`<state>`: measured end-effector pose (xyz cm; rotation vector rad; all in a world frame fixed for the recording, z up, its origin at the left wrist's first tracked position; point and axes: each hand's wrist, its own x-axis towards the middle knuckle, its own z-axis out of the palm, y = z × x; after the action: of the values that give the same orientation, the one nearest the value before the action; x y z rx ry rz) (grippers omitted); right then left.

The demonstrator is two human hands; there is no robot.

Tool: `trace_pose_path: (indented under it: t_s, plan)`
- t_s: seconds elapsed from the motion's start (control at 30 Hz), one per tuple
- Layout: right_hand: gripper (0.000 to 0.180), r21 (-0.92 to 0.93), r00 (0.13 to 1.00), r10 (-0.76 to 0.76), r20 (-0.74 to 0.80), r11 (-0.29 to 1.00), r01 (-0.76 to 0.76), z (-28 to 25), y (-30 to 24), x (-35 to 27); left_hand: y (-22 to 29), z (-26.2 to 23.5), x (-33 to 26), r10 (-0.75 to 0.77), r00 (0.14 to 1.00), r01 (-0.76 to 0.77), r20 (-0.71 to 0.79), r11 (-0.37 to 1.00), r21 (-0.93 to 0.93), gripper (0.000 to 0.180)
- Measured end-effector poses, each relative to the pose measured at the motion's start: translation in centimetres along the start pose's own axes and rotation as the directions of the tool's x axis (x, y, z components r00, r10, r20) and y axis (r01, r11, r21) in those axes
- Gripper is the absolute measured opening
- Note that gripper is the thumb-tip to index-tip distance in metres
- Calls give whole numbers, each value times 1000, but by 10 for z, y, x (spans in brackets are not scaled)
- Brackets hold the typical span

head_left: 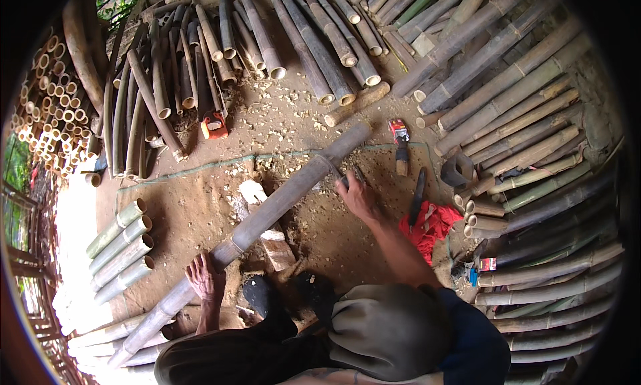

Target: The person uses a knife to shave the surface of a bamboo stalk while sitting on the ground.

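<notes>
We stand over a brown mat [350, 248] on the ground, and we have a long bamboo pole [280, 205] in front of us. The pole lies on a slant across the mat. Its top end pokes past the mat's far edge, near the far right corner, and its low end runs out past the left side, close to us. Under its middle is a wood block [276, 248].

Our left hand [205, 278] lies over the lower part of the pole, with the fingers bent down around it, so that grip is holding the pole. Our right hand [358, 197] is close to the upper part. Its grip is closed on a dark tool [341, 182], right by the pole, but we cannot tell what kind it is.

By the mat's left edge, four short bamboo tubes [122, 251] lie in a row. By its right edge there is a red cloth [431, 230], with a dark blade [418, 195] lying partly on it. A little red box [398, 130] sits near the far right corner. Past the far edge we see an orange thing [214, 126] and lots of pale wood chips [267, 104]. Many more bamboo poles [314, 44] lie all around.
</notes>
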<state>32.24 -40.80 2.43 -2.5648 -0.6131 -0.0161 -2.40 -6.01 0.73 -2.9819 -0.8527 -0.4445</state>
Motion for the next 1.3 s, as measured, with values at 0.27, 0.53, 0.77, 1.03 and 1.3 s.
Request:
trace_pose_path:
  t_s: [0.27, 0.53, 0.77, 1.03, 1.3]
  plan:
    - [36, 40, 999, -33, -18, 999, 34, 8, 26, 2, 2, -9, 28, 20, 973, 11, 230, 991, -131, 43]
    - [40, 12, 977, 177, -120, 984, -177, -13, 54, -6, 16, -5, 44, 106, 960, -31, 258, 960, -279, 40]
    - [44, 31, 973, 35, 229, 999, -43, -24, -12, -2, -21, -26, 41, 29, 938, 72, 344, 958, -277, 61]
    - [44, 32, 996, 79, 43, 996, -81, 13, 17, 5, -25, -19, 54, 18, 873, 158, 487, 935, -318, 66]
    - [42, 76, 996, 77, 51, 994, -81, 25, 26, 11, -8, -1, 43, 38, 969, 2, 242, 987, -162, 56]
